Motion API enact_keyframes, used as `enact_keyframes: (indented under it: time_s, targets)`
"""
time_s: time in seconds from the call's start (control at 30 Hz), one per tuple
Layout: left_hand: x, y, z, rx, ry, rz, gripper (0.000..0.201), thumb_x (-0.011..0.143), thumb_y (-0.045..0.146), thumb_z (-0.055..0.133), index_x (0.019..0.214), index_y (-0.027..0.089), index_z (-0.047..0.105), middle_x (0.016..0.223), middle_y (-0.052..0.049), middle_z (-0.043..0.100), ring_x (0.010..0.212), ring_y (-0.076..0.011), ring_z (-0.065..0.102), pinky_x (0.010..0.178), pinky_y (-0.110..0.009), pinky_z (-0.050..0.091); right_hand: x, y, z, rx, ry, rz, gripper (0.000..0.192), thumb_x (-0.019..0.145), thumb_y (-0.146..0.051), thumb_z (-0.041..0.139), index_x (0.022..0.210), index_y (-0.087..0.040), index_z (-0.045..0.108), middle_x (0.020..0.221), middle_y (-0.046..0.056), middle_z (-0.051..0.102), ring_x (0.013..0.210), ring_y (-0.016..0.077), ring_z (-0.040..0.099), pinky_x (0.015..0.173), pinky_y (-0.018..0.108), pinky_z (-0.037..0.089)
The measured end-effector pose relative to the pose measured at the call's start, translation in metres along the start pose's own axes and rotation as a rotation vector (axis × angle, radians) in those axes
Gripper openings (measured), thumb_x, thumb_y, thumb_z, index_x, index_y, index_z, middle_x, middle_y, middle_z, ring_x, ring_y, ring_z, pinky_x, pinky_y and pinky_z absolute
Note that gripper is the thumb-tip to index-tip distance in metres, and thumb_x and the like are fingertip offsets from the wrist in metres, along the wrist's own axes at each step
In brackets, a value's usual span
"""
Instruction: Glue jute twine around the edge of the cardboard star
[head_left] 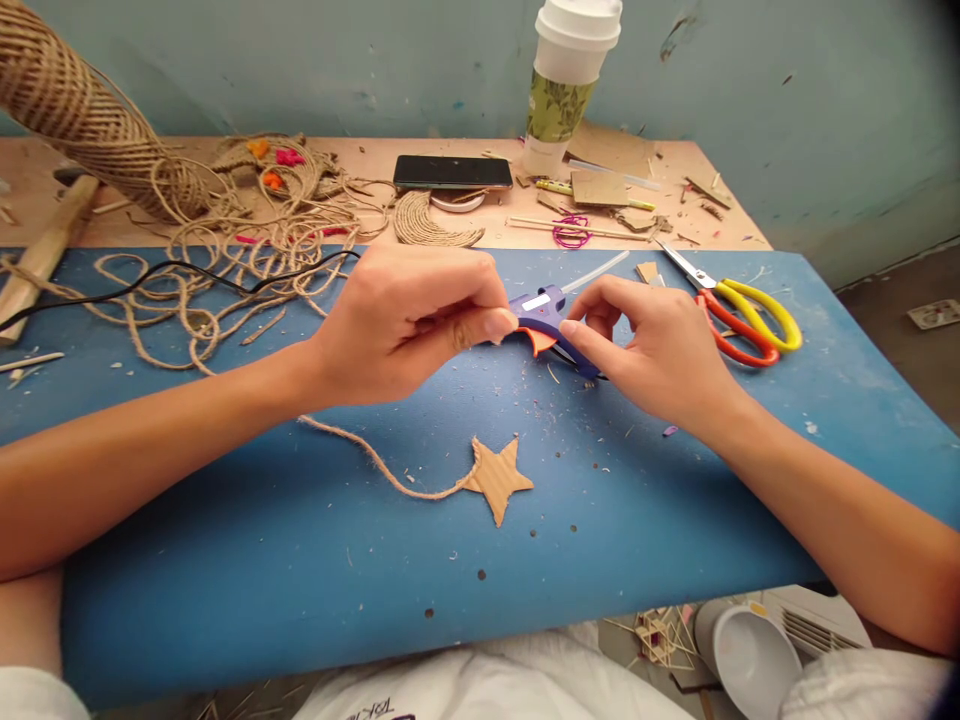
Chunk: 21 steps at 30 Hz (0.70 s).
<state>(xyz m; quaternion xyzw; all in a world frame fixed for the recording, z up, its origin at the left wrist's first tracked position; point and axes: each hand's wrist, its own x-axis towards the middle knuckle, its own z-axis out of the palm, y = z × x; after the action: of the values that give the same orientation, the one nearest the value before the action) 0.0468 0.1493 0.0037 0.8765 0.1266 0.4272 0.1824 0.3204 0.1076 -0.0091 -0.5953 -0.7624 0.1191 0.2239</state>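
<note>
My left hand (420, 325) is closed in a pinch, its thumb and finger tips over the front end of a purple hot glue gun (541, 302). Anything between those fingertips is too small or hidden to name. My right hand (652, 345) is pinched at the gun's other side, overlapping its body; whether it touches the gun I cannot tell. The gun has an orange trigger and a clear glue stick (596, 272) at its back; its nozzle is hidden. Nearer me, a cardboard star (498, 480) lies flat, with twine (375, 462) running to its left point.
Orange and yellow scissors (742, 315) lie right of my right hand. Loose twine (202, 280) and a large twine spool (97, 110) fill the left back. A phone (452, 172), a lidded paper cup (562, 90) and cardboard scraps (600, 188) stand or lie along the back.
</note>
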Motion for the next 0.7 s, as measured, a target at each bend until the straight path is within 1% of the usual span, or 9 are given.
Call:
enact_keyframes:
  time_s: [0.07, 0.13, 0.2, 0.27, 0.37, 0.47, 0.6, 0.7]
  targets:
    - [0.0005, -0.0004, -0.0011, -0.064, 0.010, -0.061, 0.039, 0.110, 0.033, 0.059, 0.074, 0.021, 0.052, 0.066, 0.002, 0.045, 0.057, -0.0115, 0.041, 0.058, -0.030, 0.035, -0.0001, -0.0003, -0.0002, -0.003, 0.003, 0.001, 0.015, 0.097, -0.041, 0.076, 0.093, -0.027, 0.071, 0.076, -0.002, 0.069, 0.077, 0.0193, 0.064, 0.072, 0.037, 0.039]
    - [0.0012, -0.0009, -0.0022, -0.109, -0.017, -0.131, 0.044, 0.111, 0.040, 0.054, 0.072, 0.022, 0.046, 0.068, 0.000, 0.044, 0.061, -0.0141, 0.045, 0.062, -0.033, 0.037, 0.0003, -0.0005, -0.0002, -0.002, 0.003, 0.005, 0.015, 0.097, -0.041, 0.076, 0.094, -0.027, 0.071, 0.076, -0.002, 0.069, 0.077, 0.0191, 0.063, 0.072, 0.037, 0.040]
    - [0.0016, -0.0017, -0.0031, -0.126, -0.060, -0.173, 0.043, 0.111, 0.045, 0.054, 0.074, 0.022, 0.047, 0.070, -0.001, 0.047, 0.065, -0.0160, 0.047, 0.065, -0.035, 0.039, 0.0009, -0.0005, 0.0000, -0.001, 0.000, 0.008, 0.016, 0.097, -0.041, 0.076, 0.094, -0.027, 0.072, 0.076, -0.002, 0.069, 0.078, 0.0192, 0.063, 0.072, 0.037, 0.040]
    - [0.0016, -0.0025, -0.0035, -0.143, -0.091, -0.190, 0.036, 0.110, 0.045, 0.055, 0.081, 0.023, 0.052, 0.076, -0.002, 0.052, 0.070, -0.0169, 0.048, 0.067, -0.035, 0.041, 0.0014, -0.0004, 0.0001, 0.000, 0.000, 0.006, 0.016, 0.097, -0.042, 0.075, 0.093, -0.027, 0.071, 0.077, -0.002, 0.070, 0.078, 0.0195, 0.064, 0.072, 0.037, 0.040]
    - [0.0015, -0.0037, -0.0036, -0.171, -0.127, -0.189, 0.022, 0.108, 0.038, 0.061, 0.092, 0.023, 0.056, 0.086, -0.003, 0.057, 0.075, -0.0164, 0.050, 0.068, -0.032, 0.043, 0.0015, 0.0002, 0.0001, 0.004, 0.002, 0.003, 0.016, 0.097, -0.041, 0.075, 0.092, -0.027, 0.070, 0.076, -0.001, 0.070, 0.077, 0.0201, 0.064, 0.073, 0.038, 0.040]
    - [0.0019, -0.0045, -0.0041, -0.144, -0.172, -0.153, 0.011, 0.106, 0.025, 0.065, 0.096, 0.021, 0.061, 0.090, -0.003, 0.062, 0.078, -0.0145, 0.054, 0.070, -0.030, 0.047, 0.0009, 0.0005, 0.0002, 0.001, 0.001, 0.005, 0.015, 0.096, -0.040, 0.075, 0.093, -0.027, 0.070, 0.076, -0.001, 0.071, 0.077, 0.0204, 0.064, 0.073, 0.038, 0.040]
    - [0.0026, -0.0047, -0.0050, -0.097, -0.200, -0.106, 0.009, 0.104, 0.014, 0.065, 0.098, 0.020, 0.065, 0.093, -0.003, 0.067, 0.080, -0.0133, 0.060, 0.073, -0.028, 0.050, 0.0005, 0.0004, 0.0006, 0.001, -0.001, 0.003, 0.015, 0.097, -0.040, 0.074, 0.092, -0.027, 0.069, 0.076, -0.001, 0.071, 0.077, 0.0212, 0.065, 0.072, 0.039, 0.040]
    - [0.0028, -0.0048, -0.0064, -0.075, -0.216, -0.098, 0.010, 0.105, 0.014, 0.063, 0.097, 0.020, 0.063, 0.091, -0.003, 0.066, 0.080, -0.0134, 0.058, 0.072, -0.029, 0.050, 0.0009, 0.0002, 0.0006, 0.000, -0.002, 0.002, 0.015, 0.097, -0.040, 0.073, 0.092, -0.027, 0.068, 0.075, 0.000, 0.071, 0.077, 0.0220, 0.065, 0.072, 0.038, 0.039]
